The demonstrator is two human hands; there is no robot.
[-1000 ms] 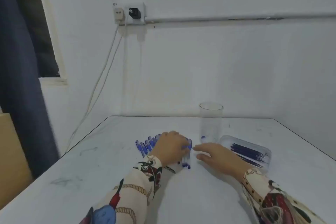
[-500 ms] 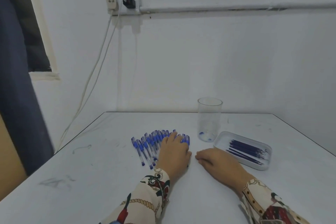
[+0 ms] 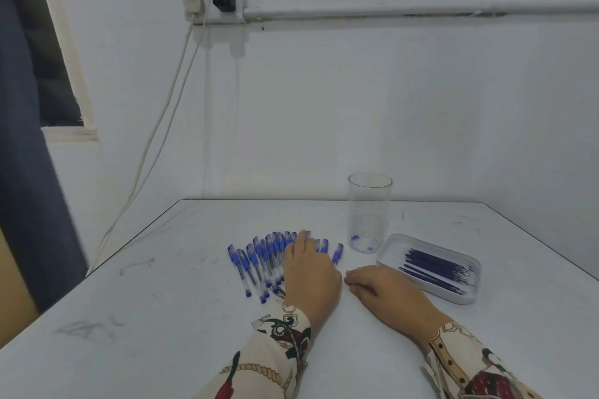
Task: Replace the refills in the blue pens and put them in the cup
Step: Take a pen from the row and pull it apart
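Observation:
Several blue pens [image 3: 259, 261] lie side by side in a row on the white table [image 3: 162, 317]. My left hand [image 3: 309, 272] lies flat over the right end of the row, fingers stretched across the pens. My right hand [image 3: 381, 290] rests on the table just right of it, fingers loosely curled, holding nothing. A clear plastic cup [image 3: 369, 212] stands upright behind my right hand, with a few small blue bits at its bottom. A white tray [image 3: 389, 253] to the right holds several dark blue refills [image 3: 437, 270].
The table meets a white wall at the back. A socket with plugs [image 3: 212, 0] hangs on the wall, its cables [image 3: 155, 146] dropping past the table's left edge. A dark curtain [image 3: 29, 172] hangs at the far left.
My left hand has flattened out over the pens and spread them into a row. My right hand has drawn back slightly from the cup. The view has shifted.

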